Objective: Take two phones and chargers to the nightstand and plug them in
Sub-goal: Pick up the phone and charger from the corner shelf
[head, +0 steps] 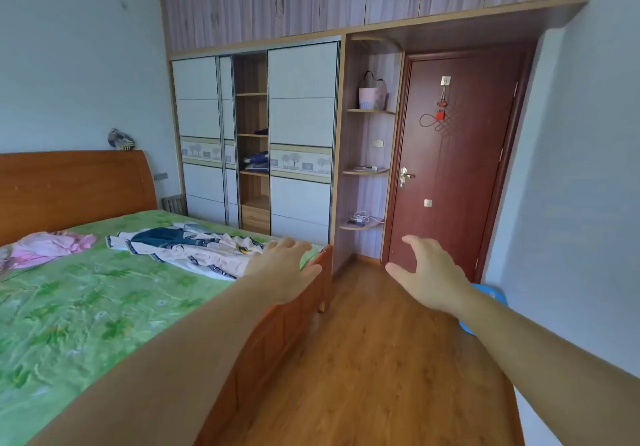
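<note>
Both arms stretched out front, nothing in either one. Left hand (pixel 284 269) at about 11 o'clock, fingers spread, over the corner of the bed's footboard (pixel 304 303). Right hand (pixel 429 272) at 1 o'clock, fingers apart, above the wood floor (pixel 374 359). Further off at 12, the corner shelves (pixel 363 225) beside the red door (pixel 460 154): white charger cables (pixel 363 217) on the lowest shelf, and what could be a phone (pixel 365 168) one shelf up, too small to tell.

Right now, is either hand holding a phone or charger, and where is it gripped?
No, nothing is held. The left hand and right hand are both empty, fingers spread, out in front. A white cable lies on the lowest corner shelf.
</note>
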The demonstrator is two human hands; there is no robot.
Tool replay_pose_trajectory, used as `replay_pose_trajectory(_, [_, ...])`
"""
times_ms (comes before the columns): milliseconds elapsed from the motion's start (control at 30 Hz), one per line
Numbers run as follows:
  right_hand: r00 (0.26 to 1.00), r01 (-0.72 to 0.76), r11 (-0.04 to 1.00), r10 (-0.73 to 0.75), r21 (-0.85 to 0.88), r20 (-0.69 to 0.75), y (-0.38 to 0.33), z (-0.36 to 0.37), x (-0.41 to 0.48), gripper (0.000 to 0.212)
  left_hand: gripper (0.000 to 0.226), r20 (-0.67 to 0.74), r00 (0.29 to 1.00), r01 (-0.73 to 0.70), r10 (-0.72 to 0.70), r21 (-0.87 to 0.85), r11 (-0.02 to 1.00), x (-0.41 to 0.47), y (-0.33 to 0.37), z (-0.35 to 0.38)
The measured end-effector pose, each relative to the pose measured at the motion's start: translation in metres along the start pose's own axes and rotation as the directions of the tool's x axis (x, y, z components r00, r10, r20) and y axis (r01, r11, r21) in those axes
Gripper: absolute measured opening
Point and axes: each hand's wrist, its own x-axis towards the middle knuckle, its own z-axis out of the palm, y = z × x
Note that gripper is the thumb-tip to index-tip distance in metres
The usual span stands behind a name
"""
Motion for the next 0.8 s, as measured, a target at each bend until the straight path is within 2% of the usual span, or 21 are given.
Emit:
replay_pose_trajectory(100, [0.999, -0.038, 0.999, 0.038, 0.032, 0.004, 0.013, 0.024, 0.038, 0.07, 0.058, 0.014, 1.0, 0.004, -0.004, -0.004, 1.0, 0.044, -0.011, 0.028])
replay_pose_trajectory(167, [0.997, -0.049, 0.999, 0.049, 0.0, 0.054, 0.021, 0.041, 0.073, 0.069, 0.057, 0.03, 0.999, 0.012, -0.011, -0.015, 1.0, 0.081, -0.021, 0.049])
replay_pose_trajectory(433, [0.997, -0.031, 0.995, 0.037, -0.09, 0.062, 0.035, 0.086, 0.225, 0.068, 0.058, 0.035, 0.999, 0.017, -0.016, -0.036, 0.999, 0.235, -0.062, 0.097])
replay_pose_trajectory(800, [0.997, -0.045, 0.995, 0.05, -0.084, 0.059, 0.107, 0.131, 0.396, 0.067, 0.059, 0.065, 0.998, -0.023, 0.027, -0.054, 0.998, 0.415, -0.065, 0.161])
